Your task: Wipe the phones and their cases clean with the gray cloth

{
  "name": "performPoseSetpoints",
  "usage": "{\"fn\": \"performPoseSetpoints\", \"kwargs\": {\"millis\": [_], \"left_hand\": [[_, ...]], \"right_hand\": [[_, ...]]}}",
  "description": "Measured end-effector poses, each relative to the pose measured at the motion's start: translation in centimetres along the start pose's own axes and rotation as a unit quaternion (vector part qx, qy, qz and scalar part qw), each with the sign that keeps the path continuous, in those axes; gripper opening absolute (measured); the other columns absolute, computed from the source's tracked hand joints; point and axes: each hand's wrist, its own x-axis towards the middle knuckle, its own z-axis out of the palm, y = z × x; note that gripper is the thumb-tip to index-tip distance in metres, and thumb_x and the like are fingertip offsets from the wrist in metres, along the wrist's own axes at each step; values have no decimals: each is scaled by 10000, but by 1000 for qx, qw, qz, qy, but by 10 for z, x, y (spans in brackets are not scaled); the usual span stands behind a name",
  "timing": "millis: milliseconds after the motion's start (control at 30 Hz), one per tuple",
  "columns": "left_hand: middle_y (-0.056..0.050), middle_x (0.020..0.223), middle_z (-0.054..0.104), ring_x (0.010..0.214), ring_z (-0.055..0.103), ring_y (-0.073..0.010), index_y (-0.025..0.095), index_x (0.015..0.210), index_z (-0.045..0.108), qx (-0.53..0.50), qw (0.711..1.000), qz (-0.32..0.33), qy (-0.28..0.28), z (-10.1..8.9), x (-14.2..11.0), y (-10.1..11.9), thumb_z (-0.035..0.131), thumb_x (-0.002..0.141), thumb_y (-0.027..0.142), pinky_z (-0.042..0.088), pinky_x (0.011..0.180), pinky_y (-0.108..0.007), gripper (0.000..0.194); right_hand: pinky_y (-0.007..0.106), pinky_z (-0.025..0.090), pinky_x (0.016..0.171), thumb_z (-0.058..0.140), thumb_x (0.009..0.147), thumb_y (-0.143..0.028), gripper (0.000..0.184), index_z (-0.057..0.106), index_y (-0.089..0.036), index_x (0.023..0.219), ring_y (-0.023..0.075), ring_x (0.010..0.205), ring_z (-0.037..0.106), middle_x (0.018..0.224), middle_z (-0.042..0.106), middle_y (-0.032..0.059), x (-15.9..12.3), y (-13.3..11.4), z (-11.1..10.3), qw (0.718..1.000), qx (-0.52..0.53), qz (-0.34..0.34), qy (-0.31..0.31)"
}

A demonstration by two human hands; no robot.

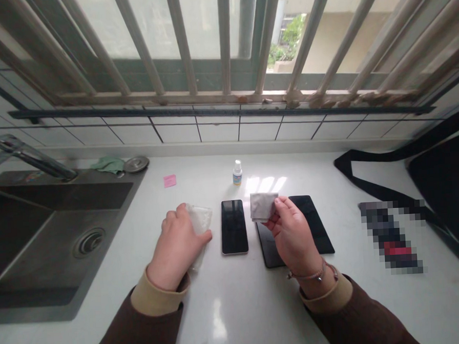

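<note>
My left hand (178, 241) is closed around a see-through phone case (201, 219), whose lower end shows under the palm at the counter. Between the thumb and fingers of my right hand (294, 230) is a folded grey cloth (262, 205). This hand is above a black tablet (316, 224), which it partly hides. A black phone (234, 227) lies screen up on the white counter between both hands. Behind the phone stands a small white-capped bottle (237, 173) with a yellow and blue label.
On the left are a sink (60, 258) and its tap (36, 156). A green cloth (108, 165) and a round metal lid (136, 164) rest at its back edge. A pink note (170, 181) lies nearby. At right are a black strap (380, 184), a bag (444, 166) and a pixelated object (392, 238).
</note>
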Motion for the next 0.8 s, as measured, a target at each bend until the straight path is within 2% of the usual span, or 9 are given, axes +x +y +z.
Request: {"fn": "performPoseSetpoints", "kwargs": {"millis": [100,200,267,333,367,500,633,733,800], "left_hand": [[-296,1334,589,1318,568,-463,-8,1469,489,-32,999,3,18,-1,4,-4,760,786,444,458,1115,-525,862],[-255,1312,631,1266,606,-430,30,1477,521,-176,984,-6,-17,-2,8,-6,755,771,558,475,1095,-532,912],[-192,1249,669,1151,666,-368,93,1475,552,-326,941,-19,-85,-3,10,-4,730,786,626,521,1017,-491,889],[-151,1183,689,1063,690,-323,124,1462,580,-420,898,-25,-129,-2,10,-2,720,792,648,544,943,-449,862],[-148,1165,691,1047,690,-317,117,1453,591,-426,896,-24,-125,-1,10,-1,732,781,646,542,934,-445,867],[-175,1179,679,1048,661,-344,62,1429,615,-319,947,-21,-33,1,11,0,794,709,637,515,975,-493,939],[-150,1164,680,1024,661,-316,105,1440,611,-375,925,-7,-60,4,6,6,763,780,638,531,963,-480,862],[-167,1248,648,1085,642,-323,127,1419,626,-359,933,21,-19,8,-3,19,857,718,571,516,1020,-486,861],[-172,1268,650,1070,645,-317,145,1379,658,-381,924,26,-17,10,-9,28,910,682,533,518,1018,-480,837]], "right_hand": [[311,614,718,803,896,-468,287,646,-244,979,174,799,707,911,734,1,0,0,0,999,15,23,-18],[307,609,701,792,904,-470,276,652,-241,966,184,806,722,931,759,18,-2,0,1,996,29,58,-57],[336,623,721,761,928,-489,262,666,-247,959,206,836,741,947,778,32,-4,0,2,991,29,86,-97],[395,645,793,718,957,-515,257,688,-259,961,234,906,767,1005,802,48,-7,1,2,984,22,114,-133],[423,650,837,697,970,-528,263,699,-265,968,243,945,775,1050,812,56,-8,1,3,981,18,125,-147],[451,642,925,678,987,-546,275,712,-272,981,235,1029,777,1170,817,64,-12,-1,3,973,15,146,-178],[446,623,983,729,962,-504,263,720,-243,991,235,1120,747,1348,757,79,-17,-6,5,957,13,166,-239],[392,618,956,783,929,-480,270,736,-229,1017,222,1126,727,1482,673,83,-21,-5,5,941,-5,201,-272],[351,619,892,799,921,-473,262,729,-232,996,206,1084,723,1515,645,77,-22,-1,5,941,-11,206,-268]]}}
